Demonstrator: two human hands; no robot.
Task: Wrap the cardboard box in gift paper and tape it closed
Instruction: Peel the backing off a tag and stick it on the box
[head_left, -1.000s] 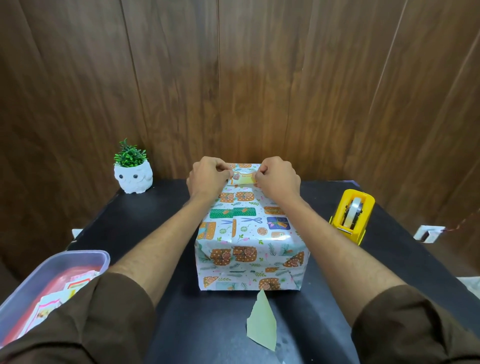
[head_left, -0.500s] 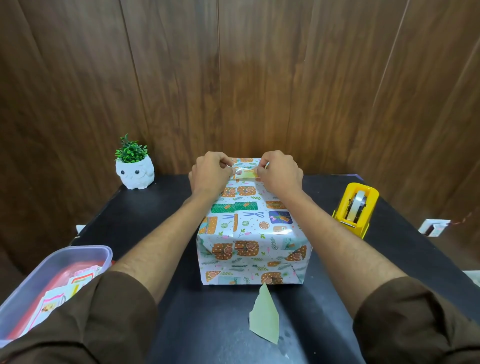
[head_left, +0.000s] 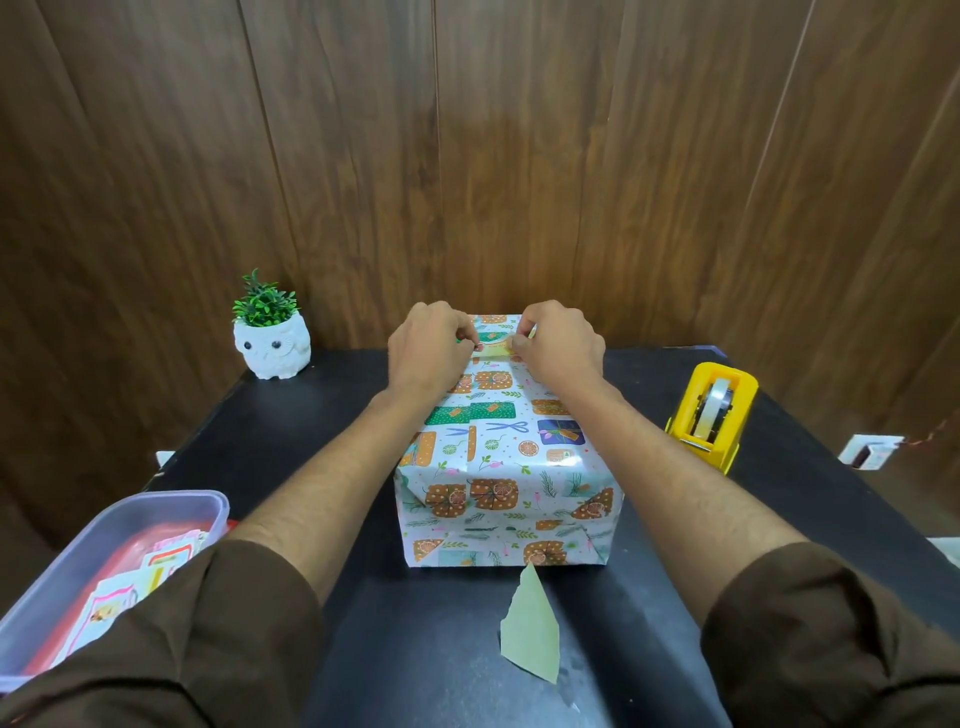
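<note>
Hands (head_left: 428, 345) (head_left: 563, 345) still pinch tape (head_left: 496, 351); dispenser (head_left: 711, 415), scrap (head_left: 530, 629) nearby.

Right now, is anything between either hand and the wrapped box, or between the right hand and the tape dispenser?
Nothing visible: left hand and right hand pinch a yellowish strip on the wrapped box, at its far top edge; only bare table separates the right hand from the tape dispenser.

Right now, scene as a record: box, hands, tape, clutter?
box: wrapped box, visible faces papered, on black table
left hand: left hand pinches left end of yellow strip at the box's far top edge
right hand: right hand pinches its right end
tape: tape dispenser, right of box, untouched
clutter: green paper scrap before box; owl planter far left; plastic tub near left
</note>
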